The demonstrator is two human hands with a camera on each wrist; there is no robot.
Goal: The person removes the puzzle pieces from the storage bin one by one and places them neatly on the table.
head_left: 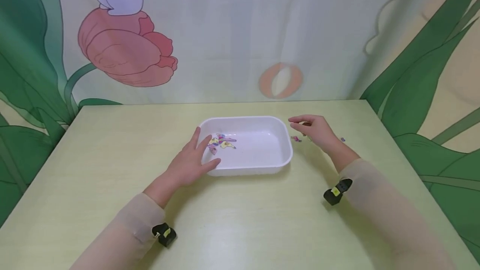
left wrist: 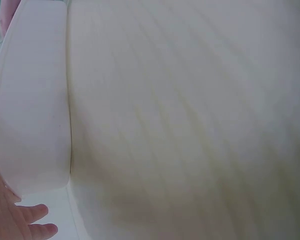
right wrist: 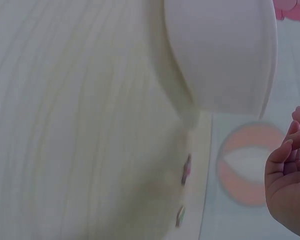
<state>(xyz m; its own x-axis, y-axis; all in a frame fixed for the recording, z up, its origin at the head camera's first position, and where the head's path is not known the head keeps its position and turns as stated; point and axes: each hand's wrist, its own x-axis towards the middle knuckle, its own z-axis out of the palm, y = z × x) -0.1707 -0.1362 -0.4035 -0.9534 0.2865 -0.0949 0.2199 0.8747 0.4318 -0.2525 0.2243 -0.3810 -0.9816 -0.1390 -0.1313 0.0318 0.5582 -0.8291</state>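
Head cam brt, soft shdws on tbl (head_left: 240,211); wrists dimmer, blurry.

No legible text (nor numbers) anywhere.

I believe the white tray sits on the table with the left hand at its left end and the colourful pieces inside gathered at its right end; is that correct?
Not quite: the colourful pieces inside the white tray are gathered at its left end, as the head view shows. The tray does sit on the table, with the left hand at its left end.
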